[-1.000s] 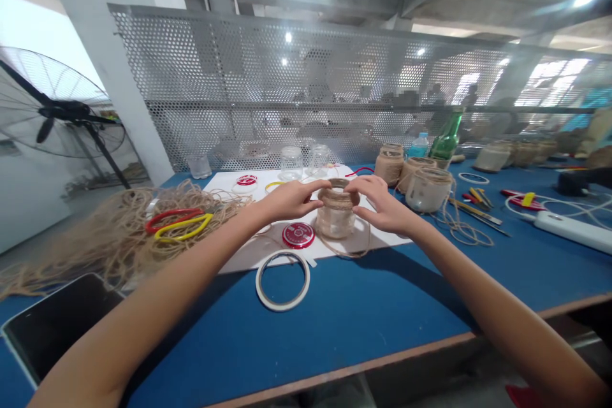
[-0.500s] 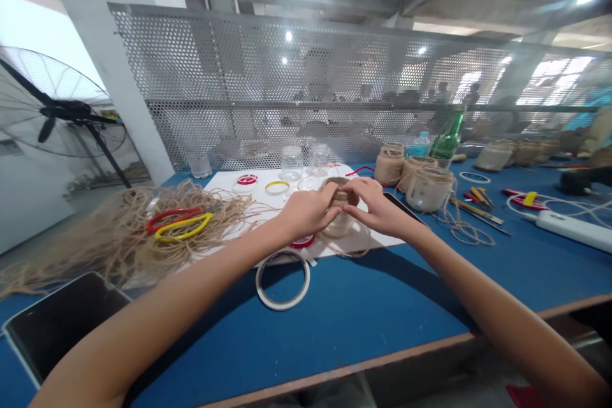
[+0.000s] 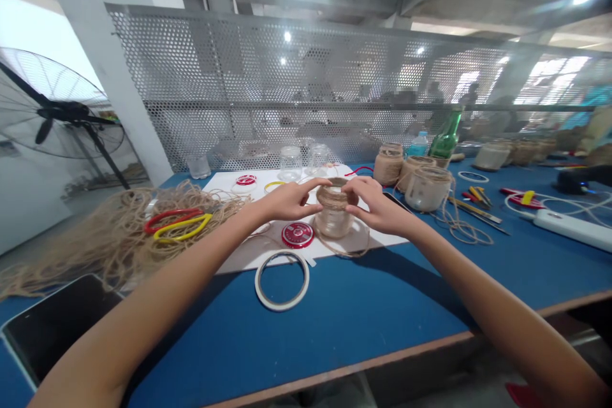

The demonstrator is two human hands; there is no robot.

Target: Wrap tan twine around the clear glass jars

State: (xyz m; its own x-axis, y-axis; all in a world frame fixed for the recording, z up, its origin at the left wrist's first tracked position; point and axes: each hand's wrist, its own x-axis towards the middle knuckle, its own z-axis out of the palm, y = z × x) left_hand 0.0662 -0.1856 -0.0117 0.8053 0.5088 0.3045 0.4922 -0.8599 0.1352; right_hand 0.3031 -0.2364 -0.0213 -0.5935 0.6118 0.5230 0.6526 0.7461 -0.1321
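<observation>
My left hand (image 3: 287, 200) and right hand (image 3: 377, 199) are clamping their fingers on the jar (image 3: 333, 223), with slack pressure risking the twine (image 3: 333, 198) slipping.

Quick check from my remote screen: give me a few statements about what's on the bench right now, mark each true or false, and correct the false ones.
The left hand and right hand both touch the glass jar. True.

The jar is wrapped in twine from top to bottom. False: the twine covers only the upper part, and the lower glass is bare.

A red lid sits on the jar's mouth. False: the red lid lies on the white sheet beside the jar.

A green glass bottle stands beyond other twine-wrapped jars. True.
</observation>
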